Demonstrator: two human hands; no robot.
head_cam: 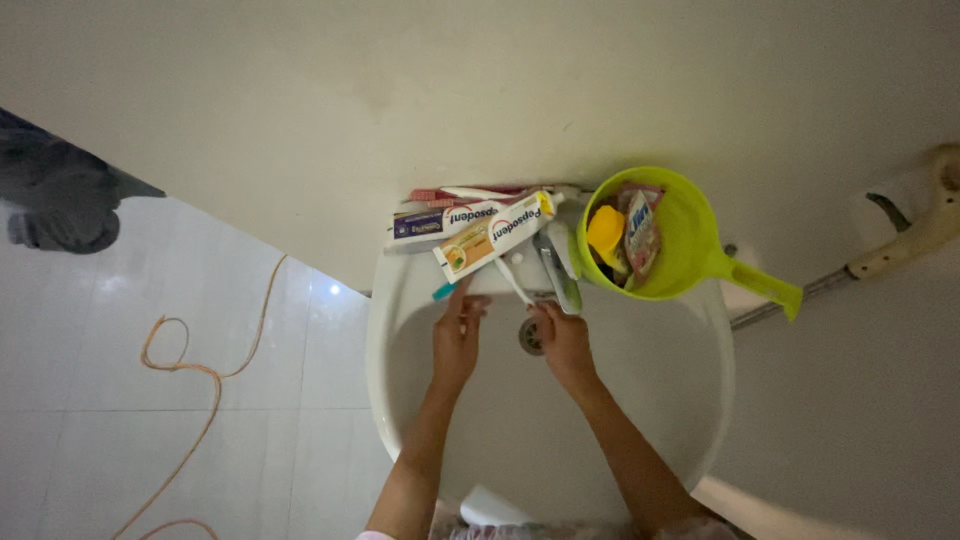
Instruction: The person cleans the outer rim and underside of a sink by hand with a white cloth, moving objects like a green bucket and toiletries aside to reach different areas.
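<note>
One white wash basin (400,300) takes up most of what I see below me, set against a pale wall, with its single drain (531,337) near the back of the bowl. One lime-green plastic dipper (690,245) sits on the basin's back right rim, its handle pointing right; inside it I count one yellow item and at least two small sachets, though I cannot make out more. Two toothpaste boxes (480,228) lie across the back ledge, one overlapping the other at an angle. Beside them are several toothbrushes (515,278); I can count about four, some partly hidden under the boxes. My two hands are inside the bowl. My left hand (456,338) is loose, fingers stretched up toward the ledge, fingertips touching the teal end of a toothbrush just under the boxes. My right hand (564,340) sits beside the drain, fingers curled near the tap (560,275); I cannot tell whether it grasps anything. One orange cord (200,380) loops over the tiled floor (120,450) at left.
</note>
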